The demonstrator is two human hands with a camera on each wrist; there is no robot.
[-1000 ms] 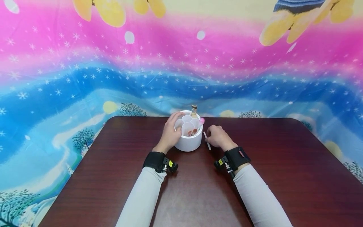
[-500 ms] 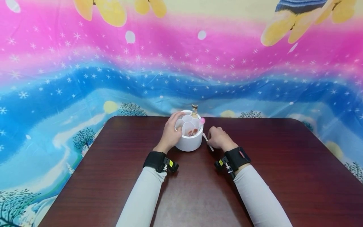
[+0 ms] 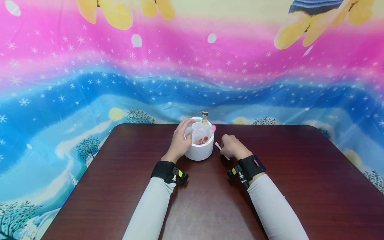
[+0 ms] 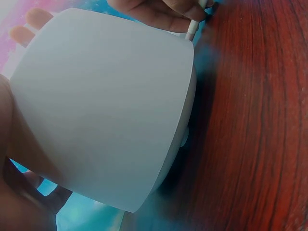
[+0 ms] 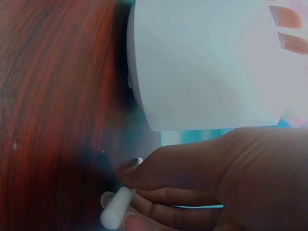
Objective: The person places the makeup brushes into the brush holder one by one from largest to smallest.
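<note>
A round white desk organizer (image 3: pixel 198 153) with petal-shaped compartments stands on the table. My left hand (image 3: pixel 180 141) grips its left side, thumb at the near rim and fingers over the far left rim. Just right of the organizer, my right hand (image 3: pixel 233 146) pinches a slim white stick (image 3: pixel 218 145) between thumb and fingers. The stick slants down toward me, its middle hidden behind the fingers. In the right wrist view the stick's thick rounded white end (image 5: pixel 115 214) points at the camera, close over the tabletop; what kind of stick it is I cannot tell.
Inside the organizer are brown-tipped items (image 3: pixel 203 140), a pink ball-like tip (image 3: pixel 213 128) and a gold-and-brown tube (image 3: pixel 205 116) poking up at the back. The dark red wooden table (image 3: pixel 120 186) ends at a patterned cloth backdrop (image 3: pixel 192 83).
My right hand has drawn slightly right, away from the organizer. The white stick has tilted further, its lower end swinging right. My left hand and the organizer hold still.
</note>
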